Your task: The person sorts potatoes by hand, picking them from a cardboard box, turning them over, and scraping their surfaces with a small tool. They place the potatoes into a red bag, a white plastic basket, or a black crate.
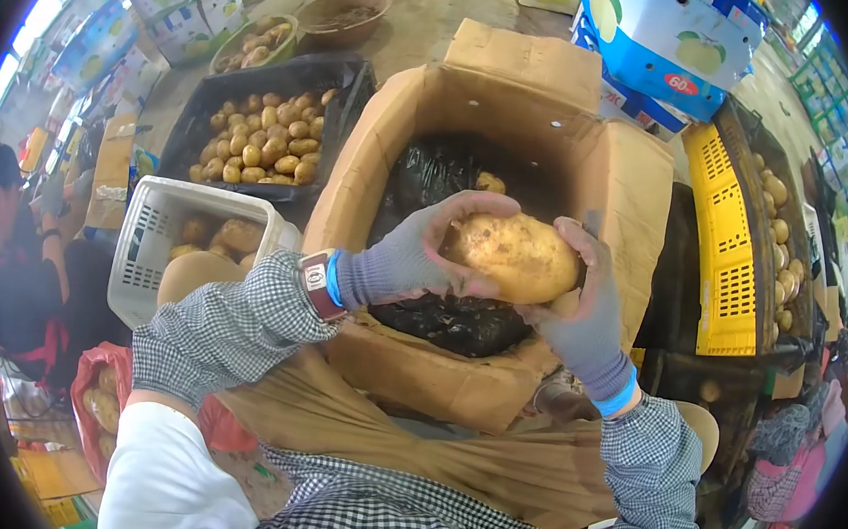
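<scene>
A large, pale brown potato (518, 258) with dark dirt patches is held between my two gloved hands, above an open cardboard box (359, 186). My left hand (420, 250) grips its left end, the thumb below and the fingers over the top. At the right end, my right hand (588, 310) closes round it with fingers and thumb. Both gloves are grey with blue cuffs. Black plastic (430, 176) lines the box, and a small potato (490, 183) lies inside, behind the held one. The rest of the box floor is partly hidden by my hands.
To the left stand a black crate (182, 139) of small potatoes and a white basket (140, 245) with larger ones. A yellow crate (726, 236) and more potatoes are at right. Blue cartons (665, 50) stack behind. Another person (26, 266) sits at far left.
</scene>
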Motion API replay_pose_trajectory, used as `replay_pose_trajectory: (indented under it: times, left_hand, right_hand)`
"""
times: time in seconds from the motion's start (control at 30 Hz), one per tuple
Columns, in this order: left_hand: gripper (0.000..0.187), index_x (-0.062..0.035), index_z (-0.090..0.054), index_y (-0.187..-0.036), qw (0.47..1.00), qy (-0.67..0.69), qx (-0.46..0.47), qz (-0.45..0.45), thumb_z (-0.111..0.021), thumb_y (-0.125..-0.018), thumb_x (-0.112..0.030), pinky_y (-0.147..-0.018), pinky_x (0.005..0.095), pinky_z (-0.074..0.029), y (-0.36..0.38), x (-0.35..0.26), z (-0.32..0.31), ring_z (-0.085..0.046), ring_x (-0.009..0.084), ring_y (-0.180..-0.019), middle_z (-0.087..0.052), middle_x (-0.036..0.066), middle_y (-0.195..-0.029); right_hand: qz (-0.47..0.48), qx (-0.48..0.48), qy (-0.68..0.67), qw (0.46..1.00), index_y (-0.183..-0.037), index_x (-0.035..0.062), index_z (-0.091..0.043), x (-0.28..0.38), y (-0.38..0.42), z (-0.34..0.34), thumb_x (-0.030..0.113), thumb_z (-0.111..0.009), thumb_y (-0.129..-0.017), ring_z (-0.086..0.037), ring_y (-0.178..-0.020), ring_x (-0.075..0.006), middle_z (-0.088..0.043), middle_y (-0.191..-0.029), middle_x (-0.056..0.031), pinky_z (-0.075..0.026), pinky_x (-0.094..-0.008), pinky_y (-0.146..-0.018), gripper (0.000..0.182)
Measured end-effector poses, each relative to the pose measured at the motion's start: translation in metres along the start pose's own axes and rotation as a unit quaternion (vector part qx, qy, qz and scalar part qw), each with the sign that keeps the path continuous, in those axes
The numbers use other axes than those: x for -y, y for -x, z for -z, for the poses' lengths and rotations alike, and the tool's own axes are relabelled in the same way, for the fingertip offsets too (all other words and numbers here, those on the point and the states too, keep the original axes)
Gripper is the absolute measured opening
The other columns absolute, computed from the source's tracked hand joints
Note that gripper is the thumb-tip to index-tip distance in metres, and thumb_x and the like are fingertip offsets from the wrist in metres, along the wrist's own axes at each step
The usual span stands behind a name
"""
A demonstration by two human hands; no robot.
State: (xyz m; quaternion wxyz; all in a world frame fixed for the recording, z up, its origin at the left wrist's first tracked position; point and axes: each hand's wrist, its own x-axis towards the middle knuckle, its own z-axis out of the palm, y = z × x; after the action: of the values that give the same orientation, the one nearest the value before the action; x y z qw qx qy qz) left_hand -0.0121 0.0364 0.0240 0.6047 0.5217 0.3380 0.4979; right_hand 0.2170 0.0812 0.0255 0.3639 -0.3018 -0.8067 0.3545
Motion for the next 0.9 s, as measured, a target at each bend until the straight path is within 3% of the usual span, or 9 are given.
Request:
replay_pose_trajectory:
  times: [0.1,0.33,0.4,0.5,0.57,0.67,0.73,0.87,0.9]
  left_hand:
    - [0.049,-0.0059,-0.051,-0.127,0.991,0.025,-0.074,0.108,-0.073,-0.084,-0.017,-0.097,0.0274,-0.044,0.001,-0.006,0.000,-0.051,0.0120,-0.113,-0.052,0.003,-0.126]
    - [0.048,-0.0058,-0.051,-0.128,0.997,0.035,-0.045,0.049,-0.069,-0.088,-0.024,-0.099,0.0283,-0.043,0.005,0.005,0.006,-0.053,0.0129,-0.112,-0.057,0.004,-0.118]
    - [0.051,-0.0058,-0.050,-0.130,0.988,0.000,0.019,0.151,-0.069,-0.087,-0.025,-0.099,0.0294,-0.044,0.000,0.000,0.019,-0.054,0.0146,-0.112,-0.057,0.005,-0.119]
    - [0.053,-0.0056,-0.049,-0.130,0.987,-0.002,-0.020,0.162,-0.070,-0.086,-0.025,-0.096,0.0292,-0.047,0.002,-0.021,0.030,-0.056,0.0158,-0.110,-0.058,0.007,-0.120]
    - [0.055,-0.0022,-0.048,-0.129,0.973,-0.149,-0.038,0.173,-0.068,-0.088,-0.032,-0.090,0.0293,-0.050,0.007,-0.068,0.046,-0.058,0.0169,-0.108,-0.058,0.010,-0.119]
    - [0.059,-0.0003,-0.046,-0.132,0.942,-0.249,-0.123,0.191,-0.057,-0.092,-0.042,-0.091,0.0316,-0.052,0.050,-0.119,0.105,-0.060,0.0209,-0.109,-0.057,0.012,-0.120]
    - [0.054,-0.0024,-0.052,-0.126,0.930,-0.200,-0.280,0.129,-0.058,-0.092,-0.043,-0.076,0.0258,-0.053,0.101,-0.127,0.145,-0.063,0.0141,-0.094,-0.061,0.005,-0.113]
    - [0.046,-0.0020,-0.058,-0.120,0.782,-0.306,-0.461,0.288,-0.059,-0.091,-0.038,-0.070,0.0268,-0.051,0.235,-0.128,0.208,-0.062,0.0139,-0.083,-0.065,0.004,-0.101]
    - [0.044,-0.0018,-0.059,-0.118,0.786,-0.280,-0.483,0.266,-0.060,-0.091,-0.037,-0.069,0.0276,-0.051,0.264,-0.109,0.220,-0.062,0.0140,-0.082,-0.065,0.003,-0.096]
  right_hand:
    - [0.055,-0.003,0.046,0.997,-0.127,0.0041,-0.045,-0.003,0.003,-0.007,0.002,-0.084,-0.055,-0.046,-0.124,-0.0367,-0.051,-0.126,-0.0147,-0.035,-0.0427,-0.107,0.082]
    - [0.008,0.021,0.036,0.999,-0.126,0.0036,-0.047,0.006,-0.001,-0.011,0.004,-0.085,-0.056,-0.048,-0.120,-0.0350,-0.052,-0.123,-0.0150,-0.037,-0.0424,-0.105,0.079]
    - [-0.014,0.043,0.013,0.999,-0.127,0.0036,-0.047,0.010,-0.002,-0.011,0.007,-0.085,-0.059,-0.047,-0.120,-0.0344,-0.052,-0.123,-0.0152,-0.037,-0.0416,-0.105,0.078]
    - [0.037,0.037,0.056,0.997,-0.131,0.0016,-0.045,0.012,-0.013,-0.004,0.011,-0.081,-0.070,-0.057,-0.104,-0.0262,-0.052,-0.124,-0.0126,-0.046,-0.0346,-0.093,0.072]
    - [-0.151,0.011,-0.166,0.974,-0.133,-0.0010,-0.044,0.019,-0.015,0.010,0.013,-0.074,-0.081,-0.058,-0.082,-0.0130,-0.055,-0.118,-0.0098,-0.049,-0.0244,-0.073,0.061]
    - [-0.120,-0.084,-0.072,0.987,-0.130,-0.0019,-0.047,0.014,-0.022,0.035,0.009,-0.068,-0.086,-0.052,-0.069,-0.0047,-0.059,-0.111,-0.0078,-0.044,-0.0186,-0.060,0.050]
    - [-0.145,-0.120,-0.138,0.972,-0.129,-0.0012,-0.049,0.028,-0.023,0.044,0.009,-0.066,-0.087,-0.052,-0.070,-0.0048,-0.060,-0.108,-0.0080,-0.043,-0.0185,-0.060,0.046]
    - [-0.153,-0.152,-0.183,0.959,-0.126,0.0001,-0.053,0.044,-0.018,0.060,0.010,-0.062,-0.090,-0.053,-0.070,-0.0052,-0.060,-0.107,-0.0083,-0.043,-0.0181,-0.058,0.038]
    - [-0.130,-0.151,-0.200,0.959,-0.125,0.0001,-0.053,0.041,-0.015,0.062,0.012,-0.060,-0.092,-0.054,-0.071,-0.0056,-0.061,-0.107,-0.0091,-0.043,-0.0176,-0.058,0.036]
